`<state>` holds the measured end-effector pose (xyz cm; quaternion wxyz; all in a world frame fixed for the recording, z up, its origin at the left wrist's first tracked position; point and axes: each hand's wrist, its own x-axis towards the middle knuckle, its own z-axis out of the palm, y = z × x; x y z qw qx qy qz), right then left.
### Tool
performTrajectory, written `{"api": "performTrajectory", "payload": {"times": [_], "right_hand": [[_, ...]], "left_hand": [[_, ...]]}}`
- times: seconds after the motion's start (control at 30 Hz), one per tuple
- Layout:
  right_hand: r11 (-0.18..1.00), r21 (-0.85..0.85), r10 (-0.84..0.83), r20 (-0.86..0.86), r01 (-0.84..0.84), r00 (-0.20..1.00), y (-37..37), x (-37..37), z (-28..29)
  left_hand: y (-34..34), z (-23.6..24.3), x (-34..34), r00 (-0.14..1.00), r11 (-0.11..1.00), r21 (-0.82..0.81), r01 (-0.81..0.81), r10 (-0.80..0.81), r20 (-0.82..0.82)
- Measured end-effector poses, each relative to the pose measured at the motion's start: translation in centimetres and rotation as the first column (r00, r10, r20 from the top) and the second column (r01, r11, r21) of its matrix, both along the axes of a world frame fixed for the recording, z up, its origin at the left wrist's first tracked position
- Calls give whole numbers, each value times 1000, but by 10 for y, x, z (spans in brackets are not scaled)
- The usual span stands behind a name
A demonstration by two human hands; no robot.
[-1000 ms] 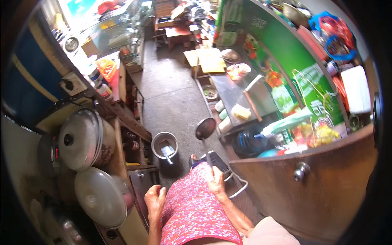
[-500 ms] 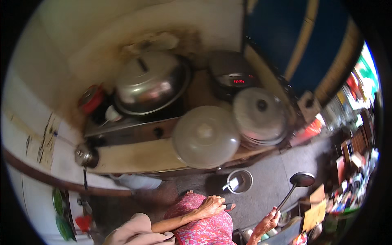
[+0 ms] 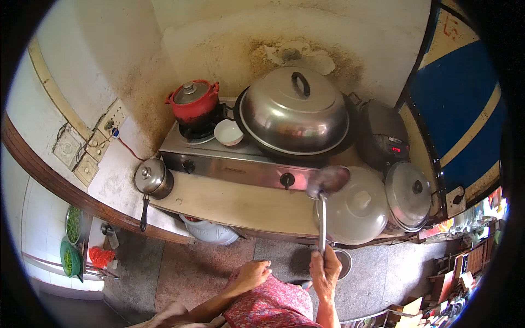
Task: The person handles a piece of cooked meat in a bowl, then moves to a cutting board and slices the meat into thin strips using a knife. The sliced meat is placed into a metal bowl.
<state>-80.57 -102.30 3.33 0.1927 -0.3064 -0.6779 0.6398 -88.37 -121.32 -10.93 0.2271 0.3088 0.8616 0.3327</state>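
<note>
My right hand [image 3: 326, 269] is closed round the handle of a metal ladle [image 3: 323, 216]. The ladle points away from me, and its bowl, smeared by motion, is in front of the translucent round cover [image 3: 358, 208] at the counter's edge. In front of the pink flowered cloth [image 3: 268, 300] at my waist, my left hand [image 3: 252, 275] has its fingers curled in; its palm is hidden. Beyond the ladle, a large wok [image 3: 353, 128] sits on the gas stove [image 3: 235, 170] under a domed metal lid [image 3: 295, 112].
On the stove's left stand a red lidded pot [image 3: 194, 106] and a white bowl [image 3: 228, 133]. A small saucepan [image 3: 153, 177] is at the counter's left end. To the right are a dark rice cooker [image 3: 383, 134] and a lidded metal pot [image 3: 407, 194]. A basin [image 3: 344, 262] stands on the floor.
My right hand has swung the ladle from the lower right, over the floor, to the left and up to the counter's edge. The view has turned toward the right. My left hand stays near my waist.
</note>
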Motion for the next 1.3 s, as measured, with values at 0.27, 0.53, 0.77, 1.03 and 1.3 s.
{"api": "performTrajectory", "payload": {"times": [0.27,0.53,0.77,1.03,1.3], "right_hand": [[749,559,382,73,-355,921,-39,-172,26],[429,901,210,-36,-59,977,-32,-283,-47],[190,982,174,-38,4,984,8,-309,-92],[-2,999,35,45,-45,998,40,-330,-124],[124,982,-118,-125,140,985,57,-329,-140]], "left_hand": [[-62,-27,-2,949,951,-18,-310,308,-73],[-71,-23,-8,934,927,113,-357,355,38],[-98,-41,-38,905,904,50,-424,425,-10],[-93,-44,-60,913,909,-90,-407,404,-52],[-74,-55,-54,937,931,-110,-347,348,-15]]}}
